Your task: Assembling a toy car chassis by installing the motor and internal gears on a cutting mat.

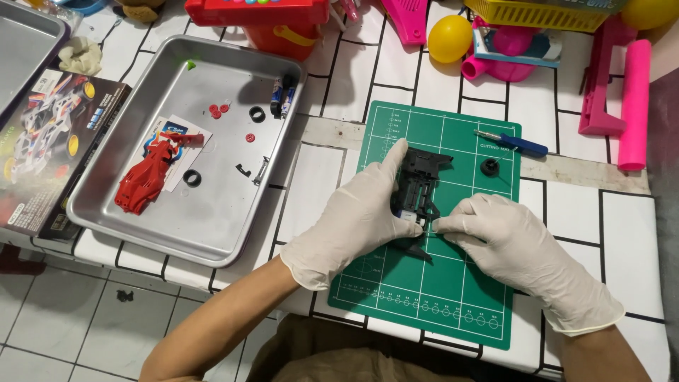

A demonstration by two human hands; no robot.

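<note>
both gloved hands meet, fingers pinched.

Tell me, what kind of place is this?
Probably a home hobby table for building toy model cars: a green cutting mat, a metal tray of small parts with a red car body, and a kit box.

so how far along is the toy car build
Early to middle, it seems. Both gloved hands, left hand and right hand, hold the black chassis on the green cutting mat, fingertips meeting at its near end. One black tyre and a blue screwdriver lie on the mat. Still loose in the metal tray: red body shell, red wheels, two tyres.
</note>
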